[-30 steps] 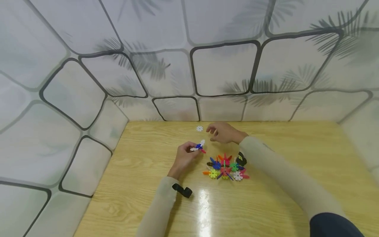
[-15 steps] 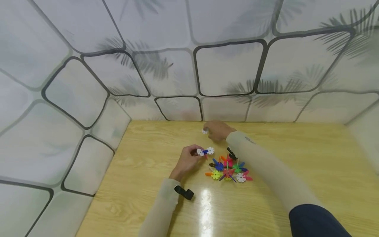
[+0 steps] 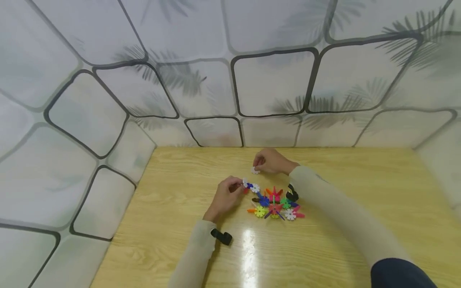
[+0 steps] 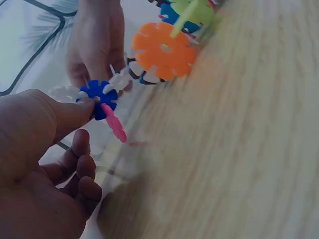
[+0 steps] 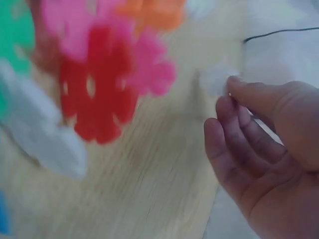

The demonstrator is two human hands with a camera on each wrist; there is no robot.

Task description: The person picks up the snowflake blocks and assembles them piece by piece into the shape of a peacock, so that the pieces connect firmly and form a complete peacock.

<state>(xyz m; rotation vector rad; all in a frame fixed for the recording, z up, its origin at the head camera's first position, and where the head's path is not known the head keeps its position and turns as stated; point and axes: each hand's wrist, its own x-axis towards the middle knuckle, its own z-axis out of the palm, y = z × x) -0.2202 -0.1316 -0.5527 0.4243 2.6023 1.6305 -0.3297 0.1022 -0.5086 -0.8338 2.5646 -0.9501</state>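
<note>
My left hand (image 3: 227, 197) pinches a small joined piece of notched plastic snowflake discs between thumb and fingers. In the left wrist view it has a blue disc (image 4: 98, 99) at the centre, a pink disc (image 4: 115, 124) slanting down and white discs on its sides. Farther back, my right hand (image 3: 271, 161) holds a single white snowflake disc (image 3: 255, 171) by its edge. The right wrist view shows that white disc (image 5: 215, 78), blurred, between thumb and index finger, the other fingers loosely bent. A gap separates it from the left hand's piece.
A larger multicoloured cluster of joined snowflake discs (image 3: 274, 209) sits on the wooden table (image 3: 173, 224), just right of the left hand. Its orange disc (image 4: 164, 51) and red disc (image 5: 94, 89) loom in the wrist views. A patterned wall covering (image 3: 273, 84) rises behind the table.
My right hand reached to the loose white disc at the back, took it up, and has drawn it nearer. The left hand has kept its piece and turned it slightly.
</note>
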